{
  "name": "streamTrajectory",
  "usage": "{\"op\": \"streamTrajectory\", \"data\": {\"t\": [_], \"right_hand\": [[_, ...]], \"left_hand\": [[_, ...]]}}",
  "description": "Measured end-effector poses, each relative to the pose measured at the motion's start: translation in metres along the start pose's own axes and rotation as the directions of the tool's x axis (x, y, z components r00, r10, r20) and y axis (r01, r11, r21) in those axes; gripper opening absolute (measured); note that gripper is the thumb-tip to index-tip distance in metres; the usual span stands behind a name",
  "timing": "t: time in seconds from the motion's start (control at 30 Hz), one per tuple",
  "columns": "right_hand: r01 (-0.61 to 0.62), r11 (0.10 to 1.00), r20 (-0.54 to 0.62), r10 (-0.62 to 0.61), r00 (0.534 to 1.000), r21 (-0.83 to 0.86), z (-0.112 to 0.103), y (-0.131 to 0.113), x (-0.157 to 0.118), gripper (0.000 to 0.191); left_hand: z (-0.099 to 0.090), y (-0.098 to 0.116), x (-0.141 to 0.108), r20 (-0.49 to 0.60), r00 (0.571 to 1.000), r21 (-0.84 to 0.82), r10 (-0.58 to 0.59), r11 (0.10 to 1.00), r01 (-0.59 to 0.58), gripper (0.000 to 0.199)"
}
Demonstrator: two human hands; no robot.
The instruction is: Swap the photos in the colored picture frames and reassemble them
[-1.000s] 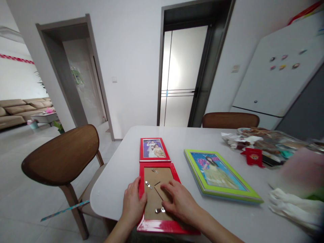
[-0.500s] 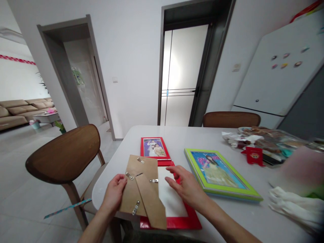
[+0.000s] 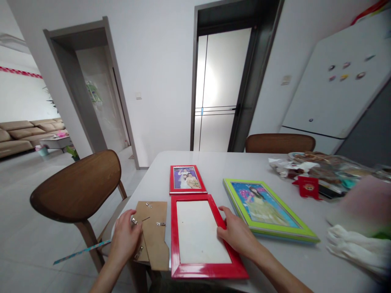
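Note:
My left hand (image 3: 125,238) has its fingers closed on the left edge of a brown backing board (image 3: 155,240) with metal clips and a fold-out stand. The board is at the table's near-left edge. Just to its right lies a red picture frame (image 3: 210,270), with plain white filling its opening. At that frame's right side, my right hand (image 3: 236,232) grips the rim, thumb and fingertips at the red border. Behind it lies a smaller red frame (image 3: 187,179) with a couple's photo. A green frame (image 3: 271,209) with a photo of a person in a dress lies to the right.
Clear plastic packaging (image 3: 330,167), a red packet (image 3: 308,187) and white gloves or cloth (image 3: 354,248) crowd the table's right side. One wooden chair (image 3: 79,185) stands at the left, another chair (image 3: 279,143) behind the table.
The backing board has moved left and down, off the red frame, uncovering its white middle. My right hand has come from hovering above the frame to its right border.

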State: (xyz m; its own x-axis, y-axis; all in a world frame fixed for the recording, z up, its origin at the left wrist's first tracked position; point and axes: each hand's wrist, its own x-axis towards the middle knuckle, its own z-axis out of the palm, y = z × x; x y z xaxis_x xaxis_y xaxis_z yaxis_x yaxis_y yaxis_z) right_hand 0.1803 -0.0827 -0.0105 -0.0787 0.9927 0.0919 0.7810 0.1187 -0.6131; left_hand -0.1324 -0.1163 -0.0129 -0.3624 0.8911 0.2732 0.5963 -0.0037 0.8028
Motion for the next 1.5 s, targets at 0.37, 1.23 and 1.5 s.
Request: {"op": "streamTrajectory", "data": {"t": [0.37, 1.23, 1.5], "right_hand": [[-0.280, 0.298, 0.260, 0.105, 0.960, 0.913, -0.023, -0.028, -0.016, 0.081], [0.101, 0.942, 0.011, -0.104, 0.995, -0.320, 0.005, 0.016, -0.003, 0.040], [0.213, 0.968, -0.132, -0.229, 0.964, -0.131, 0.008, -0.005, -0.005, 0.038]], "left_hand": [[0.093, 0.108, -0.085, 0.399, 0.779, -0.111, 0.483, 0.869, -0.482, 0.056], [0.008, 0.031, -0.052, 0.253, 0.967, 0.237, 0.045, 0.966, -0.107, 0.036], [0.009, 0.032, -0.052, 0.293, 0.937, 0.341, 0.189, 0.895, -0.287, 0.033]]}}
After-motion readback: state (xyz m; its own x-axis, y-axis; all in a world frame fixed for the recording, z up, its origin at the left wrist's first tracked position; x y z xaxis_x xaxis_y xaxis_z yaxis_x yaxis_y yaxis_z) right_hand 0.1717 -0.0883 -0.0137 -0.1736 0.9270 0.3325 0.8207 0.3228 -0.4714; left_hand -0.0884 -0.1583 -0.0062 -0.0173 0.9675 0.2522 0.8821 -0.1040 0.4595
